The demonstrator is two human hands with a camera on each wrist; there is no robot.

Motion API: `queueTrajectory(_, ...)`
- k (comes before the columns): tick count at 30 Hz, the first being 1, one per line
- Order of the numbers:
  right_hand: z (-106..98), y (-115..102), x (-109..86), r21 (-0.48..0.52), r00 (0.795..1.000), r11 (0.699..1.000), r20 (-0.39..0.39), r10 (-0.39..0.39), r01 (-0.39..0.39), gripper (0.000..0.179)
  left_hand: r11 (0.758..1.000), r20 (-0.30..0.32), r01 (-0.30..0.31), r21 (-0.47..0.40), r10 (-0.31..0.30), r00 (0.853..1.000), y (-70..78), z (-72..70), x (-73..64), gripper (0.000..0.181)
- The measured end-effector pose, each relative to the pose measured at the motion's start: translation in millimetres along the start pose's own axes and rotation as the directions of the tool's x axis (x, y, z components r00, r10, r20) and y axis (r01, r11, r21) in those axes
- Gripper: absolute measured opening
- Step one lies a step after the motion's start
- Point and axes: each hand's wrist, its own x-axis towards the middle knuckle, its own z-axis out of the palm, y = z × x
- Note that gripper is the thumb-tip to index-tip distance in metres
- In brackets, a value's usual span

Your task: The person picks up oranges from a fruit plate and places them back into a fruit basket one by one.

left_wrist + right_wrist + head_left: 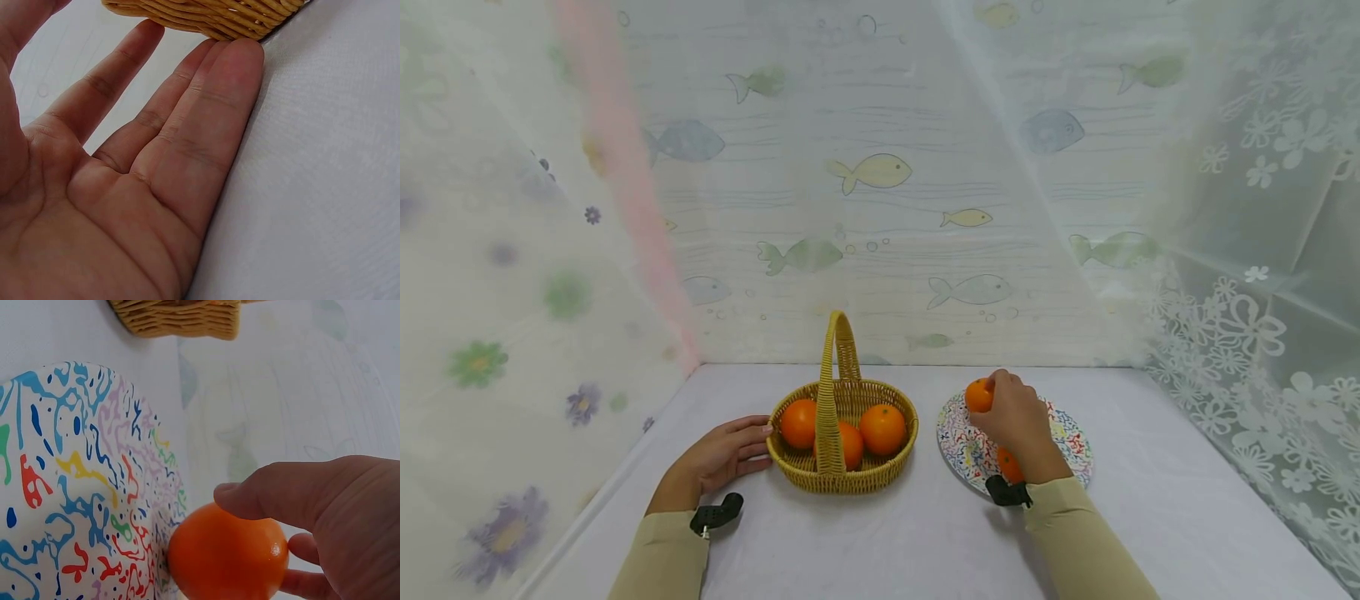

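Observation:
My left hand (730, 452) touches the left side of a yellow wicker basket (842, 482) with its fingertips. In the left wrist view those fingers are nearly straight against the woven wall (206, 17). Inside the basket lie three oranges, one of them (883, 429) on the right, another partly behind the upright handle. Over the far part of a colourful patterned plate (955, 446), my right hand (1017, 417) grips an orange (228, 556) between thumb and fingers. A second orange (1009, 465) sits on the plate, partly covered by the right wrist.
A white cloth (850, 550) covers the table. Behind it hangs a sheer curtain (887, 250) printed with fish, and flower-patterned curtains (482, 367) flank the sides. The basket's tall arched handle (837, 342) stands up over its middle. A gap of tabletop separates basket and plate.

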Motion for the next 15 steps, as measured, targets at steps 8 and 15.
queueTrajectory(8,0.1,1.4,-0.8,-0.009,0.999,1.000,-0.033,0.015,-0.015,0.054,1.000,-0.012,0.014,-0.003,-0.014,1.000,1.2,1.3,-0.8,0.073)
queueTrajectory(15,-2.0,-0.1,-1.7,0.008,0.999,0.999,0.004,0.047,-0.047,0.063,1.000,-0.019,0.010,0.007,-0.010,1.000,1.4,1.6,-0.5,0.074)
